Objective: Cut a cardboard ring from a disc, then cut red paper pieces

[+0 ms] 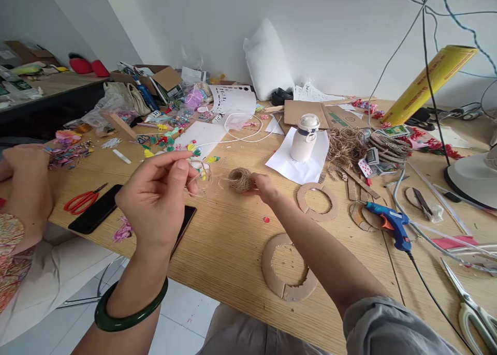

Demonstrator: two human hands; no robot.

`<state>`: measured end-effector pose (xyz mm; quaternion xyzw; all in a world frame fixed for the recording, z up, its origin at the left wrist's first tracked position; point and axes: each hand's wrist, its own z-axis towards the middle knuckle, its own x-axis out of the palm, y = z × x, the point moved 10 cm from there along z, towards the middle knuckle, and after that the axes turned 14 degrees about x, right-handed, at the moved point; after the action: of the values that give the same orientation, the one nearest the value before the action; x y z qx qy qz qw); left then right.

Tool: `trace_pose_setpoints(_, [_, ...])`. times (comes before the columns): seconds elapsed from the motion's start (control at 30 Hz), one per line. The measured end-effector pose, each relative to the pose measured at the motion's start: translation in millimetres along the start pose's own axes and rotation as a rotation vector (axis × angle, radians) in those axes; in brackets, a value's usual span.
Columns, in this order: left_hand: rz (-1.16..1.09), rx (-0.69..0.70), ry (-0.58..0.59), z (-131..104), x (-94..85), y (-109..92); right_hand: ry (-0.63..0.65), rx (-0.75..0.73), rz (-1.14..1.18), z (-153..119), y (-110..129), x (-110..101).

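Note:
My left hand (163, 189), with a dark green bangle below the wrist, is raised over the table and pinches a thin length of jute twine (204, 171) that hangs in loose loops from the fingertips. Farther right, my right hand (264, 188) reaches across the table, its fingers around the side of a small ball of twine (240, 180). Near my right forearm lie two cardboard rings, one (317, 202) beyond the arm and another (287, 272) partly under it. Both rings have a cut or seam across them.
A white bottle (305, 140) stands on paper beyond my right hand. To the right lie a blue glue gun (392, 220), large scissors (466, 303) and heaped twine (345, 145). Red-handled scissors (81, 202) and a black phone (95, 210) lie left, near another person's arm (33, 189).

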<state>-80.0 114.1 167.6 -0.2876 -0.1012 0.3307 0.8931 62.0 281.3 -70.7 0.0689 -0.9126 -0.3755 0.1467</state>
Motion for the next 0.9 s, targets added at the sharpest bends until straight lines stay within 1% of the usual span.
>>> trace_pose_setpoints(0.07, [-0.025, 0.015, -0.017, 4, -0.4, -4, -0.035, -0.049, -0.051, 0, 3, -1])
trace_pose_setpoints(0.13, [-0.043, 0.019, -0.02, 5, 0.7, -7, -0.072, -0.1, -0.11, -2, 5, -6])
trace_pose_setpoints(0.27, [-0.073, -0.009, 0.044, -2, 10.1, -10, -0.163, -0.222, -0.201, -15, 11, -28])
trace_pose_setpoints(0.37, [-0.084, -0.034, 0.098, -10, 18.2, -10, -0.212, -0.335, -0.22, -35, 19, -45])
trace_pose_setpoints(0.47, [-0.075, -0.083, 0.222, -22, 34.6, -8, -0.196, -0.46, -0.198, -70, 24, -54])
trace_pose_setpoints(0.57, [-0.09, -0.157, 0.393, -46, 59.4, -6, -0.096, -0.544, -0.167, -115, 19, -57])
trace_pose_setpoints(0.63, [-0.14, -0.196, 0.522, -69, 79.9, -8, -0.014, -0.558, -0.15, -144, 9, -61])
trace_pose_setpoints(0.7, [-0.203, -0.203, 0.666, -96, 102.1, -13, 0.113, -0.563, -0.103, -169, -5, -65])
trace_pose_setpoints(0.77, [-0.23, -0.125, 0.793, -121, 121.6, -21, 0.205, -0.544, -0.108, -185, -22, -71])
trace_pose_setpoints(0.8, [-0.221, -0.043, 0.851, -133, 130.2, -27, 0.23, -0.53, -0.13, -190, -31, -74])
trace_pose_setpoints(0.83, [-0.214, 0.048, 0.897, -143, 137.7, -33, 0.229, -0.522, -0.161, -193, -39, -79])
trace_pose_setpoints(0.9, [-0.188, 0.177, 0.98, -162, 150.7, -41, 0.154, -0.526, -0.228, -194, -52, -94])
